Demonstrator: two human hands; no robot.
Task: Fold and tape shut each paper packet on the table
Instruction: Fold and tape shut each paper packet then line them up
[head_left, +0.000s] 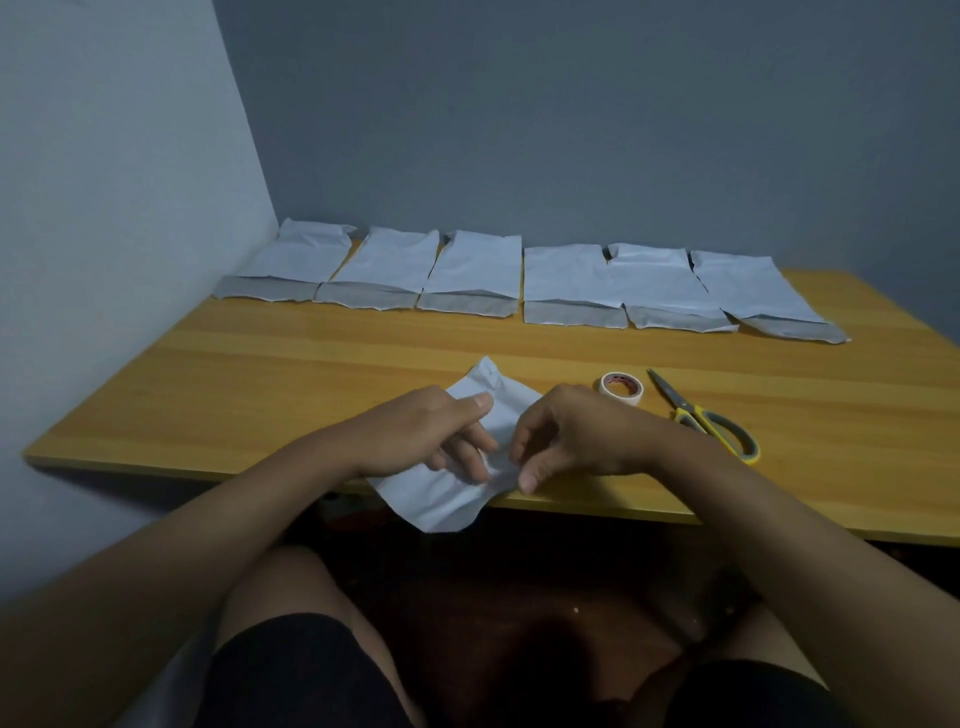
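Observation:
A white paper packet (441, 499) lies crumpled at the near edge of the wooden table (260, 374), one corner hanging over the edge. My left hand (431, 431) holds it from the left, thumb on top and fingers curled against the paper. My right hand (566, 436) pinches the packet's middle from the right. A roll of white tape (622, 388) sits just right of my right hand. Yellow-handled scissors (706, 418) lie beside the tape. Several more white packets (566, 280) lie in a row along the far edge, each with a grey flap folded toward me.
A pale wall (104, 208) borders the table on the left and a grey wall (571, 130) stands behind it. My knees (291, 660) are under the table's near edge.

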